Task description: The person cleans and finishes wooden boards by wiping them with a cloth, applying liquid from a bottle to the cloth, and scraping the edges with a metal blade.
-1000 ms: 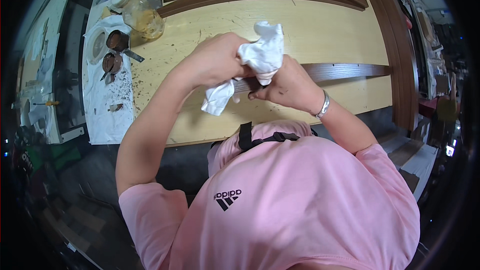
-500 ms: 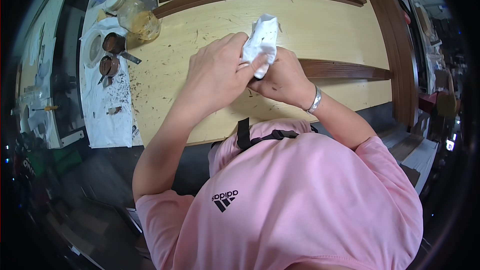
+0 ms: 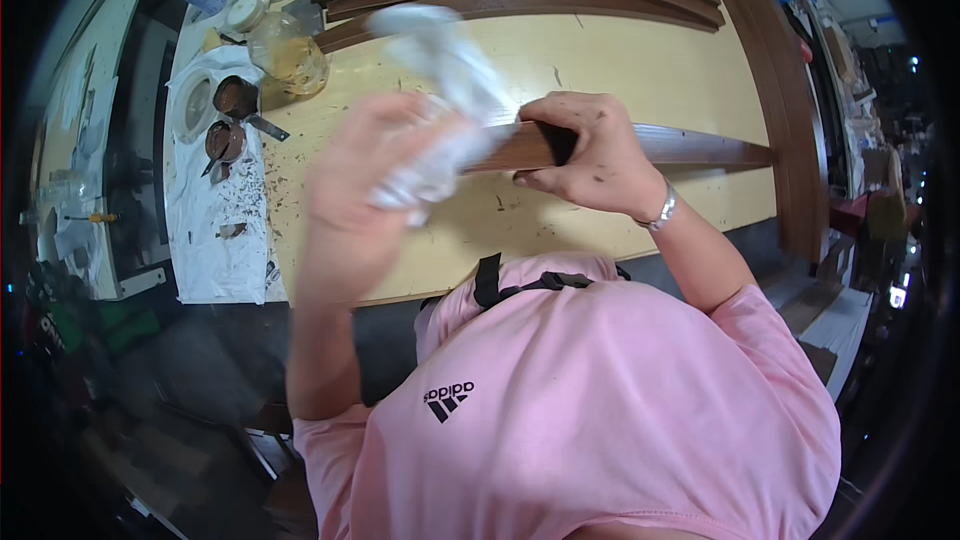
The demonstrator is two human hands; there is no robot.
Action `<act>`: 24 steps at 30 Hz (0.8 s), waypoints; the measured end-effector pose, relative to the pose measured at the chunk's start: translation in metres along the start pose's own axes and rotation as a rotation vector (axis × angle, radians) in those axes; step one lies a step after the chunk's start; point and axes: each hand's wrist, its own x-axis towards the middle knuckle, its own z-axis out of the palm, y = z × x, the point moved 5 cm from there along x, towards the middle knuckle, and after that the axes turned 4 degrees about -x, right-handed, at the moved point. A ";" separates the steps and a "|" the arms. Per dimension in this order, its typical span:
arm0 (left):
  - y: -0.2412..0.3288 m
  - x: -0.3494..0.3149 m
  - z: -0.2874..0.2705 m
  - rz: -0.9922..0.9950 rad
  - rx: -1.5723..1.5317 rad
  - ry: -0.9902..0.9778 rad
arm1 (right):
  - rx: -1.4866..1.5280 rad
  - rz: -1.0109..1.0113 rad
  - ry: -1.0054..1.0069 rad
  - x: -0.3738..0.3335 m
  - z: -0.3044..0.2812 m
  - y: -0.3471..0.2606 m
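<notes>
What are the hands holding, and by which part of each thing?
Left hand: white cloth, bunched; exact spot blurred. Right hand: brown strip, gripped across its width, thumb at near edge.

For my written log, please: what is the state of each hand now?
Left hand: blurred, holding a white cloth.
Right hand: holding a brown strip between thumb and fingers.

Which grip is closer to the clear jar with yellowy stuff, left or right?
Left. In the picture, the left grip is below-right of the jar; the right grip, holding the brown strip, is farther right.
</notes>
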 end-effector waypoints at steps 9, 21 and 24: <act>0.001 -0.014 0.002 0.239 -0.254 0.184 | 0.162 0.146 -0.095 0.003 -0.053 -0.025; 0.020 0.008 0.058 -0.102 -1.079 -0.169 | 0.235 0.083 -0.043 -0.019 -0.083 -0.044; 0.013 0.011 0.070 -0.259 -1.255 -0.335 | 0.281 0.080 -0.029 -0.022 -0.084 -0.042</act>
